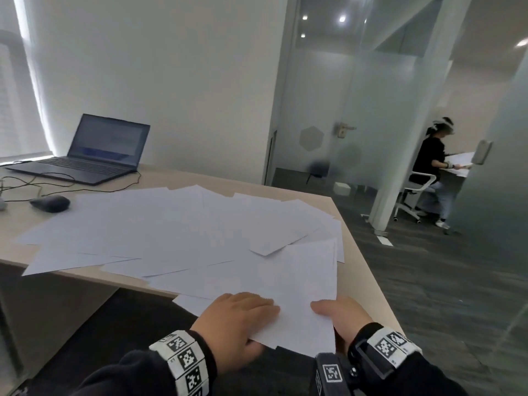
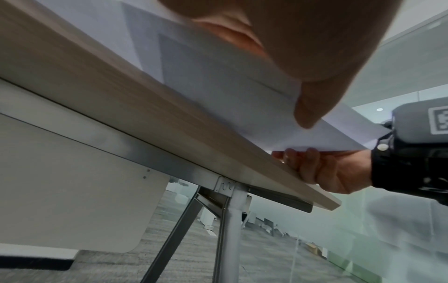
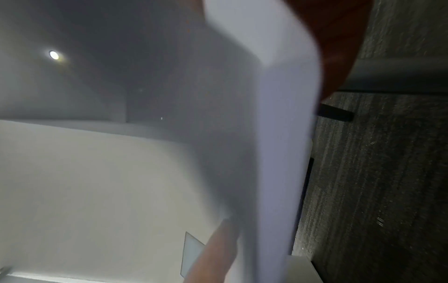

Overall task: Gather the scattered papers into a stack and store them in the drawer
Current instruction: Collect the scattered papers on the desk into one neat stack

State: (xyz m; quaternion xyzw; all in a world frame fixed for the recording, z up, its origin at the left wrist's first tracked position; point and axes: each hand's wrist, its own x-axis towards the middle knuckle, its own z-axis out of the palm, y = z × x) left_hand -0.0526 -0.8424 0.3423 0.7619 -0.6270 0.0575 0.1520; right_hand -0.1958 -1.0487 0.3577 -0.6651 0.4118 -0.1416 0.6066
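Note:
White papers (image 1: 171, 224) lie scattered and overlapping across the light wood desk (image 1: 355, 261). At the near edge both hands hold a small bunch of sheets (image 1: 303, 295) that juts over the edge. My left hand (image 1: 237, 321) has its fingers on top and its thumb (image 2: 310, 107) underneath the sheets (image 2: 230, 86). On the right side, my right hand (image 1: 343, 312) has the thumb on top and the fingers (image 2: 303, 164) below. The right wrist view shows only the blurred, bent sheets (image 3: 286, 134) close up. No drawer is in view.
An open laptop (image 1: 94, 150), a black mouse (image 1: 51, 202) and cables (image 1: 57, 184) sit at the desk's far left. Metal desk legs (image 2: 230, 229) stand below. Grey carpet lies to the right. Behind a glass wall (image 1: 357, 110) a person (image 1: 431, 161) sits at another table.

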